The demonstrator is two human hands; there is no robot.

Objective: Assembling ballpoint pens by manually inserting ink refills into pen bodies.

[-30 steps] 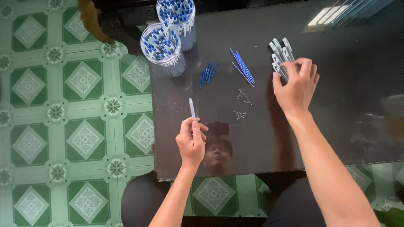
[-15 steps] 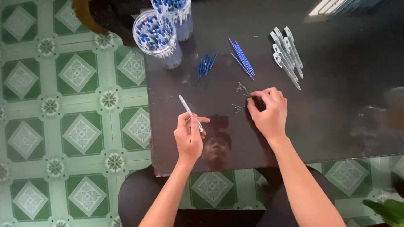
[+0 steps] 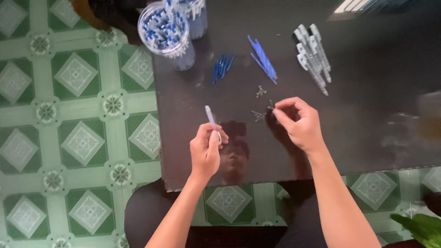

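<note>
Pen parts all over the dark table (image 3: 367, 138) on my feed, and from what I can see the assembly job is somewhere in the early-to-middle stretch. Left hand (image 3: 206, 149) has its fingers closed around a clear pen barrel (image 3: 211, 120), which sticks up and away out of the fist, tilted a bit to the left. Right hand (image 3: 296, 124) is down at the little scatter of small springs (image 3: 260, 114), thumb and forefinger pinched together right at the edge of that scatter; I'd guess there's a spring between them, but it's too tiny for me to say for sure. So the barrel is in hand and the springs sit just beside the right fingertips, a bit apart from the barrel itself. Going by how things lie, there's plenty left: a pile of clear barrels (image 3: 313, 55) at the far right of the table, a bunch of blue refills (image 3: 262, 59) beside it, and a few short blue caps (image 3: 222, 66) further left, none of it put together. Two clear jars (image 3: 167, 34) at the far left corner look packed with blue-and-white pens, which I take to be the finished ones, though I can't really confirm that from up here
</note>
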